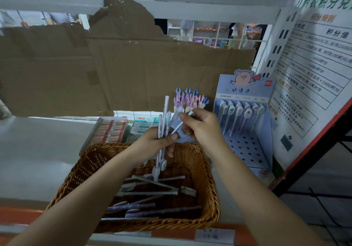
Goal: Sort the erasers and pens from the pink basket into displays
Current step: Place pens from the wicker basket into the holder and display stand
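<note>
A bundle of slim white pens (165,116) stands upright at the centre of the frame. The left hand (158,143) grips it round the middle, fingers curled tight about it. Just to its right, the right hand (202,127) pinches a single silver-grey pen (181,125) between thumb and fingertips. That pen is slanted, with its lower end down by the left thumb. Both hands hover above the brown woven wicker basket (209,188) in the lower middle, where more grey pens (152,185) and purple pens (144,208) lie loose. Right of the basket stands a pale blue cardboard pen display (247,146). Behind the basket, towards the left, sit red eraser boxes (110,129), all on the white shelf (28,150).
</note>
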